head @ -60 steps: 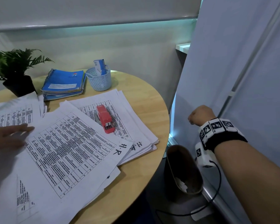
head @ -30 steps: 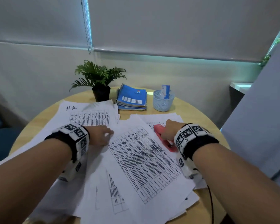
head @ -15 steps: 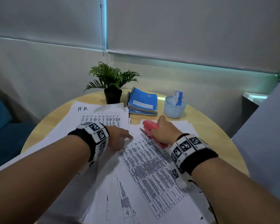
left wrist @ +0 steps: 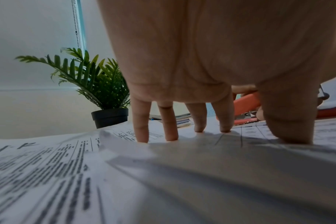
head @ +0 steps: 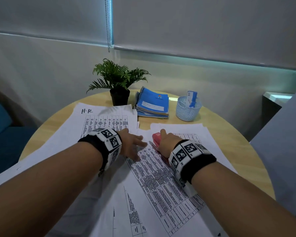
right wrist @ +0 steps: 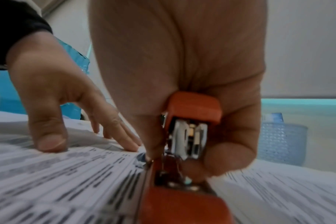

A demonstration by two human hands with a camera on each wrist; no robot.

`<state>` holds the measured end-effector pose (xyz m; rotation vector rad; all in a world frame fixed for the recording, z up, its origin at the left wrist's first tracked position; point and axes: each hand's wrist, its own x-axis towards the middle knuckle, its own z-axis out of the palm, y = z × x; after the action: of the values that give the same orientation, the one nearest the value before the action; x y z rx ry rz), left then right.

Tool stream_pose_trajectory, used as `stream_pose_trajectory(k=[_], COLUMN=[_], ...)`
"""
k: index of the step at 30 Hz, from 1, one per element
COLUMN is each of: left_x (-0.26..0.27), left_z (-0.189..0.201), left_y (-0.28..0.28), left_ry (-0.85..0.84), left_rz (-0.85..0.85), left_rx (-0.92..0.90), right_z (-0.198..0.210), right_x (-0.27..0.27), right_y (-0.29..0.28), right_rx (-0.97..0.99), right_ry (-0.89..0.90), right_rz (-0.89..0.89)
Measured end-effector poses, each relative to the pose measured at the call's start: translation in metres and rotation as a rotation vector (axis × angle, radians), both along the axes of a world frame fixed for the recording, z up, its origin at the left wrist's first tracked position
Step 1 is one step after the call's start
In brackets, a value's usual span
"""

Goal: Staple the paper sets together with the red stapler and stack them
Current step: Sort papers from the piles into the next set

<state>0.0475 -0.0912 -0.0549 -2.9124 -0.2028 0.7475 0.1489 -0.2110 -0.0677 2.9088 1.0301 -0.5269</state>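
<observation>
Printed paper sets lie spread over the round wooden table (head: 229, 134). The nearest set (head: 161, 185) lies slanted under both arms. My left hand (head: 133, 146) presses it flat with straight fingertips (left wrist: 142, 136), thumb down too. My right hand (head: 166, 142) grips the red stapler (head: 156, 136) at that set's top corner; in the right wrist view the stapler (right wrist: 192, 115) stands hinged open, its red base (right wrist: 182, 204) lying along the paper's edge. Another set marked "H-R" (head: 99, 120) lies at the left, and a further pile (head: 186, 130) under the stapler at the right.
A potted fern (head: 118, 82) stands at the back of the table, beside a stack of blue spiral notebooks (head: 153, 105) and a pale blue mesh basket (head: 188, 108) holding a small box. A grey panel (head: 280, 151) rises at the right.
My right hand came from beside the table, took the stapler off the right pile and brought it to the slanted set's corner. The left hand moved onto that set and presses it.
</observation>
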Motion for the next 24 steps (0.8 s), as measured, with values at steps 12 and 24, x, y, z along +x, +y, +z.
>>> stream_pose_trajectory(k=[12,24], left_x=[0.003,-0.002], left_z=[-0.003,0.011], left_y=[-0.005,-0.020], left_ry=[-0.016,-0.050], left_rz=[0.041,0.060], left_rx=[-0.003,0.007], right_z=[0.008,0.011], right_x=[-0.004,0.007], right_y=[0.009,0.006], right_rx=[-0.068,-0.137], right_ry=[-0.024,-0.110], right_rz=[0.067,0.247])
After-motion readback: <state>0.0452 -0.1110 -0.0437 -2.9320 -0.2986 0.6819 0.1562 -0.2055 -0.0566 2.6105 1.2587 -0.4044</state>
